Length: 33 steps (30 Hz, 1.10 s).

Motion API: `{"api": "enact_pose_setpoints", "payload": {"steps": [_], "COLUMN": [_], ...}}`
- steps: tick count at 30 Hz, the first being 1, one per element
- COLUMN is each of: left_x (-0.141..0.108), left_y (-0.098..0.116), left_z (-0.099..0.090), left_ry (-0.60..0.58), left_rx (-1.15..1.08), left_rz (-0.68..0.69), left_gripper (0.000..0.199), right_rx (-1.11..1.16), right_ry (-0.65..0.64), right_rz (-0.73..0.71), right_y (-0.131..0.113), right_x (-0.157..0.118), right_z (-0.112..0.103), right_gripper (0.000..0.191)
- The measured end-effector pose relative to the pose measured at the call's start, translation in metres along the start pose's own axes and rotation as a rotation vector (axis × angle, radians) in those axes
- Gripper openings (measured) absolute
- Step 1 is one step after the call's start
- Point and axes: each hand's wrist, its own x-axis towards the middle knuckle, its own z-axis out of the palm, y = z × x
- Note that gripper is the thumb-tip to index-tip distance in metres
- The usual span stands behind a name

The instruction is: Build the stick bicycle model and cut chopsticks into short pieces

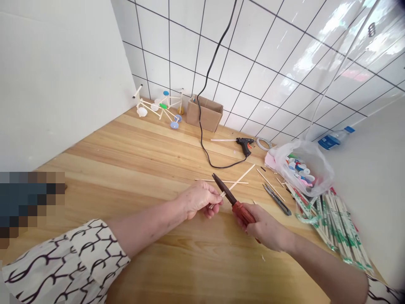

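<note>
- The left hand (199,199) was closed in a pinch on a thin wooden stick (240,178) near its lower end, and the right hand (262,226) was wrapped fully around a red-handled knife (243,213).
- Both hands were held above a pine table (126,169). The dark blade stood just beside the stick, but from this view it was hard to say if they touched, or if the tool was truly a knife.
- The stick looked light, stiff and rather fragile, so a hold close to the working point seemed safest. The smooth, rounded handle looked easy to take in a full fist.
- Nearby lay loose sticks (221,181), dark scissors (276,199), a hot glue gun (245,145) with a black cord (218,162), a plastic bag of bottle caps (300,169), wrapped disposable chopsticks (335,228), a cardboard box (204,113), and a stick model with round plastic caps (160,107).
</note>
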Motion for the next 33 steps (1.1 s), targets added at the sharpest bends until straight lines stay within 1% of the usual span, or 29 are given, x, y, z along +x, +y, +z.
{"api": "enact_pose_setpoints", "payload": {"steps": [6, 10, 13, 15, 18, 20, 21, 22, 24, 27, 28, 31, 33], "left_x": [-0.001, -0.001, -0.002, -0.002, -0.001, 0.0, 0.0, 0.0, 0.0, 0.0, -0.001, -0.001, -0.002], "left_y": [-0.001, -0.003, -0.003, -0.002, -0.002, -0.003, -0.003, -0.003, -0.003, -0.001, 0.0, 0.002, 0.002], "left_z": [0.001, 0.001, 0.0, -0.001, -0.002, -0.002, -0.002, -0.003, -0.003, -0.004, -0.004, -0.004, -0.004], "left_ry": [-0.005, 0.004, 0.01, -0.008, -0.043, -0.065, -0.077, -0.091, -0.114, -0.12, -0.115, -0.096, -0.071], "left_rx": [0.01, -0.003, -0.006, 0.006, 0.028, 0.034, 0.036, 0.039, 0.042, 0.037, 0.038, 0.072, 0.098], "left_rz": [0.003, -0.004, -0.011, -0.026, -0.037, -0.007, 0.023, 0.056, 0.12, 0.19, 0.21, 0.277, 0.306], "left_gripper": [0.018, 0.017, 0.017, 0.019, 0.024, 0.026, 0.026, 0.026, 0.026, 0.024, 0.023, 0.02, 0.019], "right_rx": [-0.058, -0.051, -0.017, 0.011, 0.074, 0.12, 0.128, 0.117, 0.014, -0.266, -0.339, -0.463, -0.51], "right_ry": [0.057, 0.066, 0.079, 0.059, -0.022, -0.063, -0.063, -0.046, 0.05, 0.252, 0.298, 0.373, 0.401], "right_rz": [-0.068, -0.05, -0.029, -0.011, 0.014, 0.026, 0.019, -0.001, -0.052, -0.11, -0.139, -0.243, -0.268], "right_y": [0.011, 0.015, 0.011, 0.006, -0.001, -0.003, -0.002, 0.0, 0.008, 0.027, 0.032, 0.044, 0.047], "right_x": [0.003, 0.005, 0.005, 0.003, -0.002, -0.006, -0.008, -0.01, -0.013, -0.014, -0.014, -0.011, -0.008], "right_z": [0.004, 0.008, 0.01, 0.009, 0.002, -0.005, -0.008, -0.011, -0.015, -0.013, -0.01, -0.001, 0.002], "right_gripper": [0.014, 0.014, 0.014, 0.015, 0.014, 0.014, 0.014, 0.015, 0.015, 0.012, 0.012, 0.02, 0.027]}}
